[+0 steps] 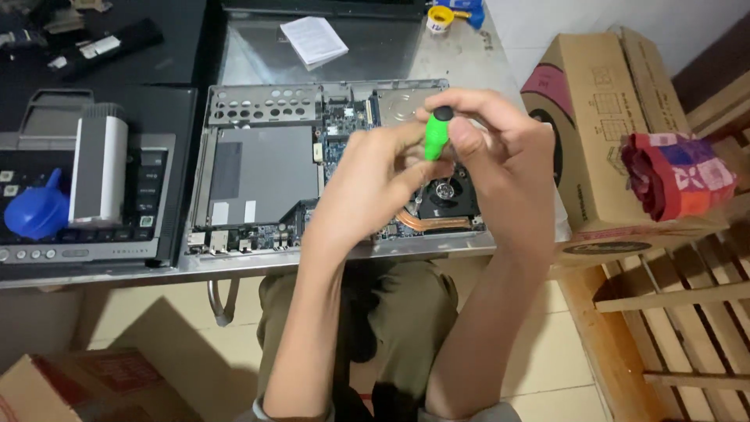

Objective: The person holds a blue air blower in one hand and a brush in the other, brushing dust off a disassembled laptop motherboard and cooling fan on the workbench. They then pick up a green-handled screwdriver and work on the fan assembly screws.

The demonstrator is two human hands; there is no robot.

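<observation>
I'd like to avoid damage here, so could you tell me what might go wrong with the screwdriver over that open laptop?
The green screwdriver, held by the left hand and right hand, could slip onto the exposed circuit board or the fan. A loosened screw might drop into the open laptop chassis, which sits near the table edge.

Both hands crowd the right end of the opened silver laptop chassis [258, 168], the left hand [371, 184] and right hand [496, 168] closing off the black round cooling fan [447, 195] from above. To the right, a tall brown cardboard box [598, 141] stands just beside the chassis and blocks any sideways approach. The left half of the chassis lies open from above. Further left, a white-and-grey upright device [98, 164] and a blue plastic bulb blower [35, 211] stand in the way. Behind, a small white paper booklet [314, 39] lies flat on the steel table [445, 59], low enough to pass over.
</observation>
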